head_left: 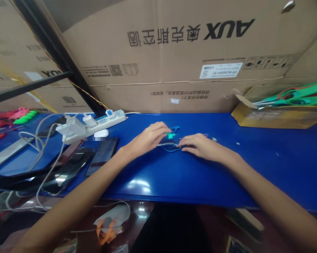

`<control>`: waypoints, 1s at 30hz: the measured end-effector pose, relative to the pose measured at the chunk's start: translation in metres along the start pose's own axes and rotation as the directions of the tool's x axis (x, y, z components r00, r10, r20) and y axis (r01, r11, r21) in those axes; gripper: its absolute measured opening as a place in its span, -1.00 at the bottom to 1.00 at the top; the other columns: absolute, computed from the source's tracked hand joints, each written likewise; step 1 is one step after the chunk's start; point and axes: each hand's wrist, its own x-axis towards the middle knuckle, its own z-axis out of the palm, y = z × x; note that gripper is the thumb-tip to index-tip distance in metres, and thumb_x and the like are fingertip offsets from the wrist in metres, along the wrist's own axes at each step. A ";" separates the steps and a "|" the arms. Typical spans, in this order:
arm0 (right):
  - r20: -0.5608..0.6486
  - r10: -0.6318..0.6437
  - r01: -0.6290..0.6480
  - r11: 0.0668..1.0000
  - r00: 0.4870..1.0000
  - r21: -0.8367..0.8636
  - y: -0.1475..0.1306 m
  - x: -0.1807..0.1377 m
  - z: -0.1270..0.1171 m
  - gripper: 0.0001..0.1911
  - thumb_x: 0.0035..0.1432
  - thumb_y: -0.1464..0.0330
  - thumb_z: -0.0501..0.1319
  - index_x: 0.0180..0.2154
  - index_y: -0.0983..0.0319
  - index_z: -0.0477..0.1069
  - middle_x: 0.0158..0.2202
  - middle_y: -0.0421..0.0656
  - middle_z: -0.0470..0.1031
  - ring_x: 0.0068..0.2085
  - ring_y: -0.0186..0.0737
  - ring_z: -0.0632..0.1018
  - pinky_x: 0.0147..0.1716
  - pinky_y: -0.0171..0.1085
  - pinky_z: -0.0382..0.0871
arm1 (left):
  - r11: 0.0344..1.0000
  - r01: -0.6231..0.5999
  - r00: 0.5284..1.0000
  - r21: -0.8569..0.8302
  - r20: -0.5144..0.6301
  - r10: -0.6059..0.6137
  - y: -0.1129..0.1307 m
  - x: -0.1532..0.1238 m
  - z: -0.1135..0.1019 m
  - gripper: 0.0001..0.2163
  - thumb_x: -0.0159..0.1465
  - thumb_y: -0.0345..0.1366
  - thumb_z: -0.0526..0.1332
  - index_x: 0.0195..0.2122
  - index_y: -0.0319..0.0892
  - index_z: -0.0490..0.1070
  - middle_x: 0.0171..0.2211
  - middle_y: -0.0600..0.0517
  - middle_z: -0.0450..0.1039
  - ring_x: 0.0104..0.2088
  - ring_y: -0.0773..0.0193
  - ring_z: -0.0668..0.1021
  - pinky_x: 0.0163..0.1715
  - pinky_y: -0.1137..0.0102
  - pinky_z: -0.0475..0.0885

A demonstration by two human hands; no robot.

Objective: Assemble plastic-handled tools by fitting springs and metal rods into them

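My left hand (153,136) is over the blue table, fingers curled together at a small bright green piece (171,135). What exactly the piece is cannot be made out. Below it, a thin silvery strip or bundle of wires (168,144) runs between my two hands. My right hand (196,143) rests low on the table, its bent fingertips closed at the right end of that strip; what they grip is partly hidden. A blue strap-like piece (175,128) lies just beyond the hands, and a blue curved band (171,150) lies under the strip.
A white power strip (103,123) with plugs and cables stands at the left, near a dark phone or tablet (103,156) and a white case (101,133). Green-handled tools fill an open carton (276,117) at the right. Large cardboard boxes (160,70) wall the back.
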 end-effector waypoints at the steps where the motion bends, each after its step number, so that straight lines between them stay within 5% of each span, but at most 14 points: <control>1: 0.014 0.007 -0.007 1.000 1.000 0.010 -0.001 0.000 0.001 -0.73 0.37 0.36 0.20 0.01 0.18 0.61 0.00 -0.06 0.64 -0.01 -0.08 0.63 0.04 -0.12 0.45 | 0.999 -0.010 0.998 -0.031 0.060 0.012 0.004 -0.003 -0.001 -0.78 0.49 -0.42 0.08 0.06 -0.22 0.46 -0.06 -0.12 0.49 -0.03 0.18 0.53 -0.02 0.26 0.48; 6: 0.053 0.013 -0.016 0.998 0.999 0.053 -0.002 -0.002 -0.001 -0.72 0.36 0.27 0.23 0.02 0.14 0.63 0.07 -0.08 0.62 0.12 -0.02 0.59 0.14 -0.08 0.41 | 0.998 0.027 0.976 -0.060 0.218 -0.013 0.007 -0.011 0.000 -0.75 0.49 -0.43 0.05 0.02 -0.25 0.52 -0.07 -0.13 0.49 -0.07 0.18 0.52 -0.03 0.27 0.45; 13: 0.064 0.011 -0.010 1.000 0.998 -0.026 -0.013 -0.006 -0.002 -0.65 0.41 0.24 0.15 0.04 0.23 0.61 0.13 0.02 0.57 0.10 0.05 0.58 0.13 0.01 0.43 | 0.993 0.049 0.972 0.109 0.223 -0.072 0.007 -0.016 0.007 -0.81 0.48 -0.33 0.16 -0.08 -0.20 0.58 -0.16 -0.05 0.55 -0.09 0.18 0.54 0.05 0.22 0.34; 22: 0.113 0.051 -0.055 0.998 0.992 0.030 -0.020 -0.008 -0.005 -0.56 0.41 0.14 0.15 0.13 0.24 0.55 0.20 0.02 0.49 0.18 0.05 0.52 0.17 -0.05 0.37 | 0.986 0.154 0.971 0.066 0.177 -0.163 0.007 -0.014 0.015 -0.85 0.43 -0.26 0.26 -0.21 -0.22 0.56 -0.25 0.01 0.59 -0.21 0.23 0.55 -0.05 0.29 0.34; 30: 0.171 0.103 -0.115 0.991 0.980 0.064 -0.017 -0.010 -0.009 -0.50 0.41 0.02 0.09 0.09 0.20 0.56 0.00 0.01 0.48 0.01 -0.01 0.51 0.03 -0.06 0.37 | 0.971 0.196 0.946 0.135 0.236 -0.223 0.010 -0.010 0.010 -0.81 0.44 -0.19 0.24 -0.23 -0.17 0.57 -0.23 0.03 0.61 -0.21 0.22 0.54 -0.06 0.27 0.25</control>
